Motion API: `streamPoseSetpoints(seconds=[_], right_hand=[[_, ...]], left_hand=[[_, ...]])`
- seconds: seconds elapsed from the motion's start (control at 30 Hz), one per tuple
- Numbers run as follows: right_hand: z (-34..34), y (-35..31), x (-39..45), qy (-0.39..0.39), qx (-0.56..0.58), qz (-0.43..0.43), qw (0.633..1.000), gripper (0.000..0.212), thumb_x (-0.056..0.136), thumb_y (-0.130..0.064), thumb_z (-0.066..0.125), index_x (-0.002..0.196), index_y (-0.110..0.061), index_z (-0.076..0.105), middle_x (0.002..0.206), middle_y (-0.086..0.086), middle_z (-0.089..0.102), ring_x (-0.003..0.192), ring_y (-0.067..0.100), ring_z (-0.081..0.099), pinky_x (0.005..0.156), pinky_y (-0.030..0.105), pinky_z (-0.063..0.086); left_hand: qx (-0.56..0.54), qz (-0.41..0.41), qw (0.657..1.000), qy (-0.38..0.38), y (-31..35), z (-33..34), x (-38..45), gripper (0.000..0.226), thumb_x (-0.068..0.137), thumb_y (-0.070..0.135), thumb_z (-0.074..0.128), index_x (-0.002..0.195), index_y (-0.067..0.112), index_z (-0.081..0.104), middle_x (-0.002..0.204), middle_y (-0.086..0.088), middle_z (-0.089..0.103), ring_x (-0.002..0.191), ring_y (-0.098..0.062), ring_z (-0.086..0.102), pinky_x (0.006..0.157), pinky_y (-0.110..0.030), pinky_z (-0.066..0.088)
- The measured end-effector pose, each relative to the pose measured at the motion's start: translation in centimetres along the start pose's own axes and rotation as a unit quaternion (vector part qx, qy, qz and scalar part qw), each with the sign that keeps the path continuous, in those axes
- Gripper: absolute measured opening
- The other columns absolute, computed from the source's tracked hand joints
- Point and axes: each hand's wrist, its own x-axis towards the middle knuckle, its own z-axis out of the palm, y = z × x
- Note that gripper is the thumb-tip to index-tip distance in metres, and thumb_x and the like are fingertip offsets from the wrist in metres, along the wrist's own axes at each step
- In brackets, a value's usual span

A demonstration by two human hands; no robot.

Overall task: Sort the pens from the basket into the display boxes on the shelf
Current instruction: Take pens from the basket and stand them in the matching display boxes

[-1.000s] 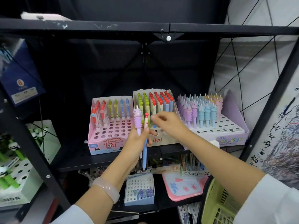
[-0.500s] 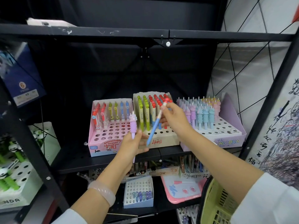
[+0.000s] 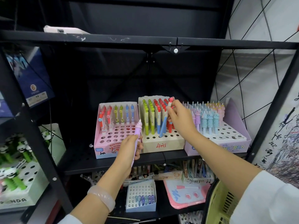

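Observation:
Three display boxes stand side by side on the black shelf: a pink box point(image 3: 111, 144) at left, a beige box point(image 3: 163, 145) marked in red in the middle, a lilac unicorn box point(image 3: 226, 147) at right. My right hand point(image 3: 181, 118) pinches a blue pen with a red top point(image 3: 163, 125), whose tip sits in a front hole of the beige box. My left hand point(image 3: 129, 151) grips a purple unicorn pen point(image 3: 137, 131) upright in front of the pink box. The yellow-green basket point(image 3: 218, 206) shows at the bottom right, under my right sleeve.
A black shelf board point(image 3: 145, 41) runs overhead and slanted black posts point(image 3: 37, 143) frame both sides. A lower shelf carries a small white pen box point(image 3: 140, 206), a pink board point(image 3: 187, 194) and more stock. A panda pen display point(image 3: 17, 180) stands at left.
My right hand took the blue pen from my left hand, carried it up and right, and set its tip into the beige box. My left hand keeps only the purple pen.

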Motion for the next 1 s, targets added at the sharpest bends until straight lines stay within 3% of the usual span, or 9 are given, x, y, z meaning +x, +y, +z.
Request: streamPoseSetpoints(seconds=[0.23, 0.3, 0.37, 0.47, 0.6, 0.67, 0.77, 0.87, 1.0], right_hand=[[2.0, 1.0, -1.0, -0.128, -0.113, 0.032, 0.985, 0.018, 0.096, -0.024, 0.049, 0.083, -0.011, 0.05, 0.081, 0.016, 0.067, 0.076, 0.027, 0.066, 0.071, 0.038, 0.053], [2.2, 1.2, -1.2, -0.135, -0.134, 0.042, 0.981, 0.018, 0.094, -0.026, 0.053, 0.082, -0.014, 0.049, 0.078, 0.011, 0.066, 0.071, 0.021, 0.062, 0.063, 0.028, 0.047], [2.1, 1.1, -1.5, -0.086, -0.135, 0.037, 0.986, 0.015, 0.092, -0.027, 0.057, 0.086, -0.017, 0.048, 0.071, -0.001, 0.061, 0.063, 0.009, 0.053, 0.055, 0.019, 0.037], [1.7, -0.3, -1.9, -0.006, -0.045, 0.013, 0.999, 0.01, 0.09, -0.029, 0.059, 0.087, -0.022, 0.052, 0.069, -0.014, 0.054, 0.064, -0.002, 0.05, 0.056, 0.011, 0.035], [2.2, -2.4, -2.8, -0.174, 0.127, 0.061, 0.975, 0.007, 0.091, -0.03, 0.056, 0.092, -0.026, 0.062, 0.087, -0.013, 0.062, 0.081, -0.001, 0.057, 0.07, 0.015, 0.047], [2.3, -2.6, -3.0, -0.198, 0.153, 0.087, 0.964, 0.012, 0.092, -0.028, 0.055, 0.097, -0.021, 0.064, 0.09, -0.008, 0.065, 0.083, 0.003, 0.059, 0.07, 0.016, 0.048], [1.4, -2.0, -2.9, -0.161, 0.172, 0.107, 0.966, 0.016, 0.094, -0.025, 0.052, 0.104, -0.016, 0.061, 0.094, -0.003, 0.067, 0.086, 0.006, 0.062, 0.073, 0.018, 0.049], [-1.2, -0.7, -2.3, -0.088, 0.211, 0.149, 0.962, 0.017, 0.097, -0.024, 0.047, 0.102, -0.013, 0.058, 0.092, 0.005, 0.067, 0.082, 0.015, 0.065, 0.074, 0.026, 0.055], [-6.1, 2.0, -1.2, 0.054, 0.163, 0.148, 0.974, 0.014, 0.098, -0.024, 0.045, 0.093, -0.013, 0.052, 0.085, 0.004, 0.062, 0.068, 0.009, 0.059, 0.054, 0.01, 0.048]], left_hand=[[0.06, 0.066, 0.996, -0.001, -0.1, -0.4, -0.3, 0.016, 0.098, 0.013, 0.04, 0.087, 0.014, 0.053, 0.063, -0.002, 0.051, 0.045, -0.009, 0.035, 0.04, -0.019, 0.026], [0.073, 0.083, 0.994, -0.004, 0.0, -0.4, -0.3, 0.015, 0.097, 0.013, 0.043, 0.086, 0.014, 0.053, 0.064, -0.002, 0.052, 0.044, -0.008, 0.036, 0.041, -0.019, 0.028], [0.077, 0.093, 0.993, -0.01, 0.2, -0.5, -0.5, 0.013, 0.096, 0.013, 0.044, 0.086, 0.014, 0.053, 0.065, -0.002, 0.053, 0.043, -0.006, 0.037, 0.041, -0.018, 0.03], [0.078, 0.109, 0.991, -0.024, 0.4, -0.2, -0.6, 0.01, 0.096, 0.011, 0.043, 0.097, 0.013, 0.053, 0.066, -0.003, 0.053, 0.042, -0.005, 0.039, 0.04, -0.017, 0.032], [0.074, 0.112, 0.99, -0.051, 0.4, 0.9, -0.8, 0.012, 0.097, 0.015, 0.045, 0.104, 0.013, 0.054, 0.065, -0.002, 0.055, 0.043, -0.006, 0.041, 0.042, -0.019, 0.034], [0.076, 0.118, 0.988, -0.069, 0.3, 1.4, -1.0, 0.012, 0.097, 0.02, 0.046, 0.099, 0.015, 0.056, 0.063, -0.001, 0.058, 0.047, -0.007, 0.047, 0.045, -0.019, 0.038], [0.108, 0.13, 0.98, -0.101, -0.1, 2.2, -0.9, 0.016, 0.097, 0.022, 0.044, 0.106, 0.027, 0.056, 0.07, 0.008, 0.067, 0.074, -0.005, 0.062, 0.063, -0.012, 0.047], [0.169, 0.122, 0.97, -0.128, -0.8, 3.5, -0.5, 0.025, 0.095, 0.025, 0.049, 0.12, 0.031, 0.05, 0.102, 0.013, 0.062, 0.096, -0.002, 0.057, 0.083, -0.019, 0.045], [0.216, 0.125, 0.957, -0.147, -1.7, 5.5, -0.2, 0.025, 0.096, 0.017, 0.047, 0.119, 0.026, 0.051, 0.113, 0.013, 0.054, 0.102, 0.002, 0.05, 0.085, -0.013, 0.036]])
